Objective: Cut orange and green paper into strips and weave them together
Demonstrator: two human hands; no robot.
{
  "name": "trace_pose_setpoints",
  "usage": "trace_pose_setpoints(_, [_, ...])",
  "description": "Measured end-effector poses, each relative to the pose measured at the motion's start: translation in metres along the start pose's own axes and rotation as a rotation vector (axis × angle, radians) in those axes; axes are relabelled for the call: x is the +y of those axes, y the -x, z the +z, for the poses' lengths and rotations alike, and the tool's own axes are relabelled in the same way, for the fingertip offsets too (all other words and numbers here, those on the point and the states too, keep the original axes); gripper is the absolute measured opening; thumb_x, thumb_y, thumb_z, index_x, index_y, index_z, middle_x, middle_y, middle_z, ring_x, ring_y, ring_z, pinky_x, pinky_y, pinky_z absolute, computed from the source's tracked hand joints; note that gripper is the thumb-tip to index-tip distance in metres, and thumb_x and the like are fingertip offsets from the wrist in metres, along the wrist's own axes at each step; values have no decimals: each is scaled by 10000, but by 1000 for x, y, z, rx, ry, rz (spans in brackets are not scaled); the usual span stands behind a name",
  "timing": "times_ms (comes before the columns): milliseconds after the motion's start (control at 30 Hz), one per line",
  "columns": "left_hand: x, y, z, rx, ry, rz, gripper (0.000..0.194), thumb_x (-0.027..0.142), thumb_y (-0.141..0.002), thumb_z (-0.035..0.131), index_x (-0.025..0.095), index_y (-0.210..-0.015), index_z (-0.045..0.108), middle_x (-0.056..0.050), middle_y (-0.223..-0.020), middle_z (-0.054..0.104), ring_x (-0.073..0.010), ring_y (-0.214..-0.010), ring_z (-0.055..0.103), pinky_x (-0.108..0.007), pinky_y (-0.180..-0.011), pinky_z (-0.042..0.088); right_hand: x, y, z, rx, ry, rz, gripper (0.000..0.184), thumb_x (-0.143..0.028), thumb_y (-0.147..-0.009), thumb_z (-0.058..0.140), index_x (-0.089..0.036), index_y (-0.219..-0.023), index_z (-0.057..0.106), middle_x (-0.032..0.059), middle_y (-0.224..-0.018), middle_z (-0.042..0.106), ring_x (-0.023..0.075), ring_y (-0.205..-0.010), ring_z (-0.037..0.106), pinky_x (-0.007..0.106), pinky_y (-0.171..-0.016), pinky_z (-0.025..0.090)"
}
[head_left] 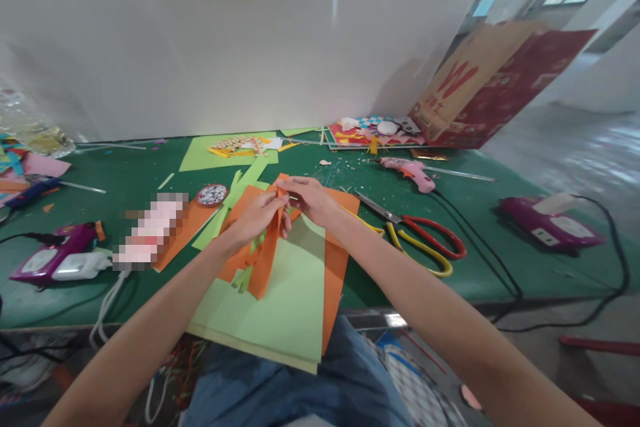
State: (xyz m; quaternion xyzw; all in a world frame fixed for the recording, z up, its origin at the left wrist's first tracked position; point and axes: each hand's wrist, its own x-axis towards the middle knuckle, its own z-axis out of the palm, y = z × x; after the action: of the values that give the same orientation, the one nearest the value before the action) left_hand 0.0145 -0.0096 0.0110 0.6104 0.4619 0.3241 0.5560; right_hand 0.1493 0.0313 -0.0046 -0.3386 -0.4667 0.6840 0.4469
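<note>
Both hands meet over the paper in the middle of the table's front. My left hand [261, 211] is closed on an orange paper strip [267, 260], which hangs down toward me. My right hand [309, 199] pinches the upper end of the same strip, fingers close to the left ones. Beneath them lie light green paper sheets [295, 300] that overhang the table edge, with orange paper [336, 280] under them. Small cut green strips [243, 279] rest beside the held strip. Part of the strip is hidden behind my fingers.
Scissors [400, 220] with red and yellow handles lie to the right, a pink glue gun [410, 172] behind them. Purple power sockets [553, 227] with cables sit at the right and left. A paper bag [475, 87] leans at the back right. A round tin [212, 195] stands left.
</note>
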Motion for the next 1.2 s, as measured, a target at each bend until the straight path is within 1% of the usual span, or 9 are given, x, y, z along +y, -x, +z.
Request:
trace_pose_setpoints(167, [-1,0,1,2,-16,-6,259,396,-876,457,184,-729,439,16,-533,606,-113,-433,567,-229,-492,444,-1,2,1,-24,7,-3,289,-394,-556,757,-190,-526,554,-39,-473,528,86,-470,468,266,-522,314])
trace_pose_setpoints(367, [3,3,2,3,-30,-16,245,334,-901,402,183,-709,427,18,-526,592,-106,-427,560,-223,-494,432,-2,3,1,-33,11,3,285,-394,-579,747,-190,-528,555,-29,-470,532,95,-467,478,272,-521,317])
trace_pose_setpoints(500, [4,3,3,-9,-30,-15,242,309,-909,379,183,-707,423,15,-523,595,-104,-428,561,-223,-508,437,-3,4,1,-30,6,10,294,-389,-570,758,-192,-526,545,-33,-474,526,94,-471,475,270,-523,320])
trace_pose_setpoints(667, [2,2,2,-32,-29,-12,253,335,-910,387,185,-709,421,16,-523,596,-106,-431,558,-228,-514,446,-3,3,2,-20,-5,13,305,-390,-558,766,-194,-526,534,-40,-475,521,91,-474,467,268,-538,333])
trace_pose_setpoints(933, [3,5,2,-49,-35,1,266,351,-914,394,183,-711,429,14,-532,594,-107,-451,563,-232,-529,451,-1,1,0,-1,-1,18,338,-388,-525,780,-195,-484,505,-44,-461,494,89,-488,450,265,-528,322])
trace_pose_setpoints(1067, [1,4,2,-56,-38,14,262,364,-917,394,186,-727,426,10,-560,613,-107,-462,569,-234,-535,448,-3,0,-1,15,-2,14,314,-375,-491,792,-190,-500,539,-46,-492,500,82,-500,446,261,-524,314])
trace_pose_setpoints(1200, [-3,2,0,-68,-36,22,268,382,-913,403,189,-728,425,8,-569,619,-109,-471,572,-236,-537,446,-5,-1,-2,28,4,1,301,-379,-469,802,-185,-522,578,-55,-500,476,65,-480,386,259,-496,275])
